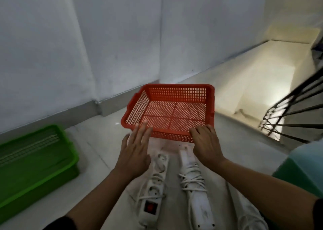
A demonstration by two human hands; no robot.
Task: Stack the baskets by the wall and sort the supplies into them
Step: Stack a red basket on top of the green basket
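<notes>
A red mesh basket [176, 93] is held above the floor in the middle of the view, empty and tilted slightly toward me. My right hand [206, 144] grips its near rim at the right corner. My left hand [136, 146] is flat with fingers spread, fingertips at the basket's near left rim, holding nothing. Two white power strips with cords wound round them lie on the floor below my arms: one [153, 186] with a red switch on the left, another [195, 182] on the right. Green baskets [35, 163] sit stacked at the left by the wall.
A pale wall with a grey skirting [108, 105] runs behind the baskets. A stairwell with a black metal railing [293, 111] drops away at the right. A teal object [304, 167] shows at the right edge.
</notes>
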